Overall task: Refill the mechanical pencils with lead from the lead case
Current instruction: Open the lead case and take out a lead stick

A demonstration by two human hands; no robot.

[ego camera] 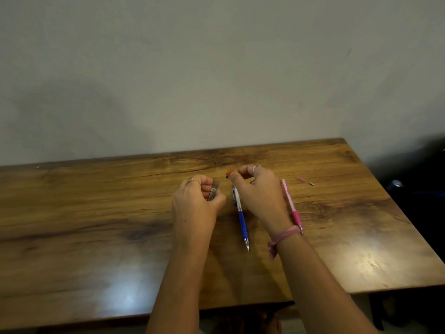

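Note:
My left hand (196,197) grips a small grey lead case (213,189) above the middle of the wooden table (96,213). My right hand (255,189) hovers beside it, its fingertips pinching a small orange-and-dark piece (229,174), possibly the case's cap. A blue-and-white mechanical pencil (241,219) lies on the table between my hands, tip toward me, its far end hidden under my right hand. A pink mechanical pencil (291,204) lies just right of my right wrist, also tip toward me.
Two tiny parts, one pinkish (301,180) and one grey (311,183), lie on the table beyond the pink pencil. A plain wall stands behind the table. Dark objects (414,189) sit off the table's right edge.

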